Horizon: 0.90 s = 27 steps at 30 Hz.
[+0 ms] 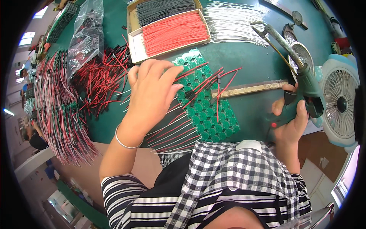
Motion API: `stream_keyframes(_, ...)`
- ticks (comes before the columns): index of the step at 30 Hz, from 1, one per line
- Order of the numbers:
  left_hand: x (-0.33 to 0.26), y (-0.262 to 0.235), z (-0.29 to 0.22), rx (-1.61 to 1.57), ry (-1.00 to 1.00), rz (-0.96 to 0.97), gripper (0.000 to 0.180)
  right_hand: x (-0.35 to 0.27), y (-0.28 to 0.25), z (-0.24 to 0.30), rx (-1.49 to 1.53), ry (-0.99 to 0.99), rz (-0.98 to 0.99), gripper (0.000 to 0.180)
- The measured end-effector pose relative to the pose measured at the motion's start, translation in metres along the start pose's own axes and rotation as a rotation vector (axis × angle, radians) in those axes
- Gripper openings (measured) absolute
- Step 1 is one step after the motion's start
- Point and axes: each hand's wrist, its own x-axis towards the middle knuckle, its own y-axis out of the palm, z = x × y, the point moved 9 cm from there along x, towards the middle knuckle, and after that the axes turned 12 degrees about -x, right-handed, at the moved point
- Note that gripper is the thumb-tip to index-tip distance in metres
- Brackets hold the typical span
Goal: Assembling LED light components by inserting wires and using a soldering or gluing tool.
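Observation:
My left hand (150,89) arches over the left edge of a green panel of round circuit boards (207,116), its fingers half bent and apart. A red wire lead (194,71) runs from the gap between thumb and index finger, and I see no firm pinch on it. More red and black wire leads (207,84) with dark connectors lie across the panel. Red, white and black wires (171,131) stick out from its lower left edge. On the right, my right hand (291,114) grips a green soldering gun (310,91), its metal tip pointing up and left.
Beyond the panel, a cardboard box (137,47) holds red and black wires, with white wires (234,23) beside it. Wired boards (61,110), a heap of red leads (101,82) and a clear plastic bag (85,38) fill the left. A wooden strip (251,89) and a fan (339,103) stand right.

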Motion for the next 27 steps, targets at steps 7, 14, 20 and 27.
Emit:
stream_keyframes(7,0.018,0.031,0.014,-0.261,-0.100,0.203,0.019,-0.001,0.007,0.013,-0.072,0.008,0.076,0.049)
stream_keyframes(14,0.009,0.000,-0.003,-0.379,-0.057,0.075,0.014,-0.004,0.002,0.013,-0.067,0.138,0.101,0.052)
stream_keyframes(20,0.007,-0.030,0.011,-0.232,-0.143,0.006,0.015,0.004,0.026,0.037,-0.258,0.072,0.289,0.044)
stream_keyframes(27,-0.017,-0.034,0.024,-0.251,-0.074,-0.158,0.017,0.014,0.078,0.081,-1.162,-0.335,0.695,0.039)
